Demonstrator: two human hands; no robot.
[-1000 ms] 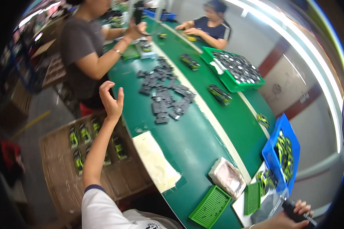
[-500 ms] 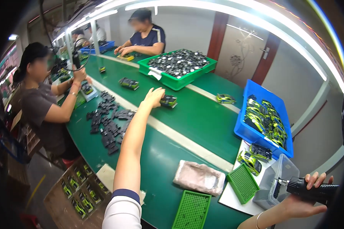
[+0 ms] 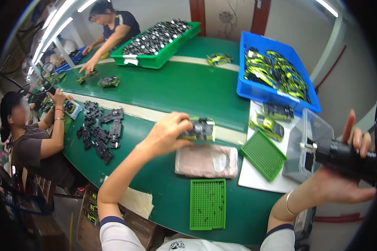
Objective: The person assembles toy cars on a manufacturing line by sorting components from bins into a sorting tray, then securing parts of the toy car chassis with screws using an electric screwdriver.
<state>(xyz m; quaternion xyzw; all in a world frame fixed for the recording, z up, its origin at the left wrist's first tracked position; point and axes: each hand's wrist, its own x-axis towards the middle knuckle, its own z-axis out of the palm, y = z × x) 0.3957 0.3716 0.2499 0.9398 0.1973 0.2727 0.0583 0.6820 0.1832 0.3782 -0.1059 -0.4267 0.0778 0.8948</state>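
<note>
My left hand [image 3: 166, 133] grips a small green and black toy car [image 3: 201, 129] and holds it above the green belt, just over a pinkish cloth pad [image 3: 206, 161]. My right hand [image 3: 343, 182] is at the right edge, wrapped around a black electric screwdriver [image 3: 343, 158] whose tip points left toward a clear plastic box [image 3: 302, 146]. Two fingers of that hand stick up.
A blue bin [image 3: 255, 90] of green cars and a green tray [image 3: 155, 60] of dark parts sit at the back. Two green perforated trays [image 3: 207, 204] [image 3: 263, 154] lie near me. Loose black chassis parts [image 3: 99, 131] lie left. Two seated people work at the belt's left and far side.
My left hand reached out to the belt, took a toy car and drew it back over the cloth pad. My view swung right. The screwdriver hand rose higher.
</note>
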